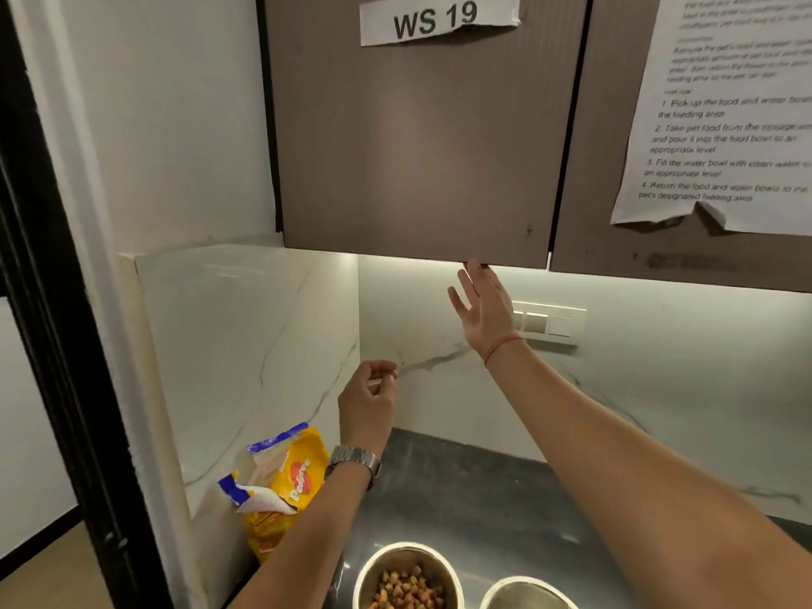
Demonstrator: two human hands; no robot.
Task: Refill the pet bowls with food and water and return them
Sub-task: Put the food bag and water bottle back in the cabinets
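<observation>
Right hand [481,307] raised, fingers spread and open, fingertips touching the bottom edge of the brown cabinet door [417,142] near its lower right corner; nothing gripped. A red thread sits on that wrist. Left hand [368,400] held lower and to the left, loosely curled, thumb and forefinger pinched on a small pale item too small to identify; metal watch [355,460] on the wrist. On the dark desk [465,490] at the bottom of the view: a steel food bowl [406,573] holding brown kibble, and just beside it on the right a second steel bowl [527,593], mostly cut off by the frame edge, contents not discernible. A yellow Pedigree bag [281,481], top open and crumpled, stands in the left corner against the white marbled wall panel, near the food bowl. Cabinet door carries a paper label [439,17] reading "WS 19"; the neighbouring door has a printed instruction sheet [720,116]. A switch plate [549,323] is on the back wall behind the right hand.
</observation>
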